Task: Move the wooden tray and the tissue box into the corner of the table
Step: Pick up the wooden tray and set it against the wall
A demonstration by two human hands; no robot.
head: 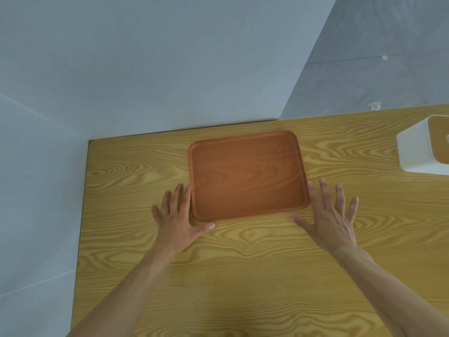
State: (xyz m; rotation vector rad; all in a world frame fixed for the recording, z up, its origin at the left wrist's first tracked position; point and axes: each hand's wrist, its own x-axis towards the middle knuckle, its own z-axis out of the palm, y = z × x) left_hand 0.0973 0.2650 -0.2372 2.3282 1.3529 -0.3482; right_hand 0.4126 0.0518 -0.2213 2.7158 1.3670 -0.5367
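Note:
A reddish-brown wooden tray [247, 175] lies flat on the light wooden table [218, 276], a short way right of the table's far left corner. My left hand [178, 216] lies flat with fingers spread at the tray's near left corner, touching its left edge. My right hand [330, 215] is spread open at the tray's near right corner, its index finger against the rim. Neither hand grips anything. A white tissue box [418, 148] with a wooden top stands at the far right, cut off by the frame.
Grey walls meet the table along its left edge and part of its far edge, forming the corner [91, 142]. Beyond the far edge on the right, grey floor [376, 69] shows. Bare tabletop lies between the tray and the left wall.

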